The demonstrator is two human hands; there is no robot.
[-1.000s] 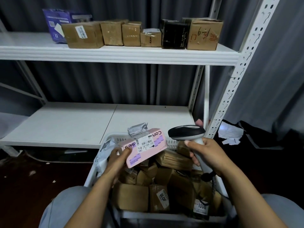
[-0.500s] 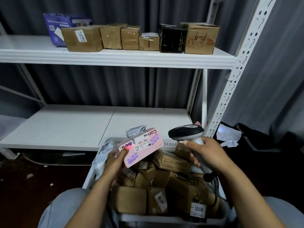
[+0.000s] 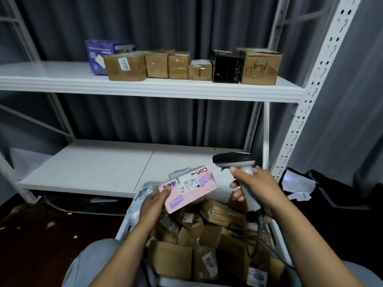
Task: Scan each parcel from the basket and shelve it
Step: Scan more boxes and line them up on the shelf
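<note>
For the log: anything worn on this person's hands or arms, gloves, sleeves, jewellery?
Nothing visible. Left hand and right hand are bare, no gloves or rings seen. Both forearms are uncovered down to the frame edge: no sleeves, watch or bracelet.

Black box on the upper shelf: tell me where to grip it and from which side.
Come from the front. The black box stands close between a shorter brown box and a large carton, so its sides are blocked. Probably hook fingers over its free top, thumb on the front face, and draw it forward.
</note>
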